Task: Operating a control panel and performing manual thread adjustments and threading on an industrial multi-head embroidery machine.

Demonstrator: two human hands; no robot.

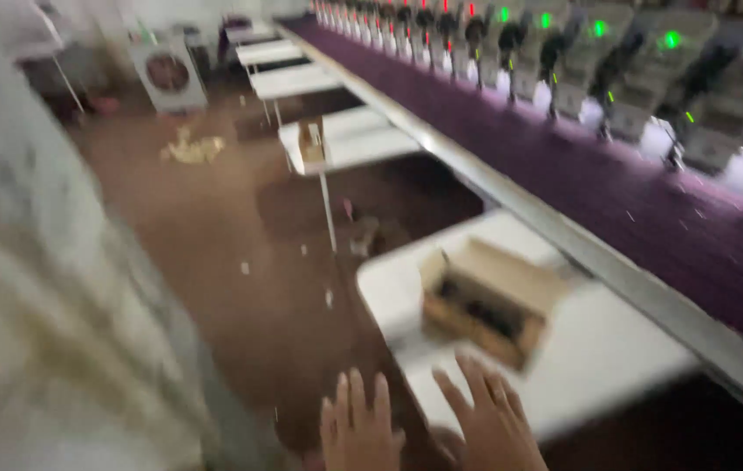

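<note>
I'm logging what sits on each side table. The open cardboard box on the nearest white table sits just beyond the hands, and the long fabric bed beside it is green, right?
Not green: the head view shows the long fabric bed is purple. The rest holds: the open cardboard box sits on the nearest white table, just beyond both hands.

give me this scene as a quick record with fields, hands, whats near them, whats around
left hand: left hand, open, fingers spread, over the brown floor
right hand: right hand, open, at the near edge of the white table
nearest thing: open cardboard box on that table, untouched
right side: purple fabric under a row of machine heads
image: blurred
</note>
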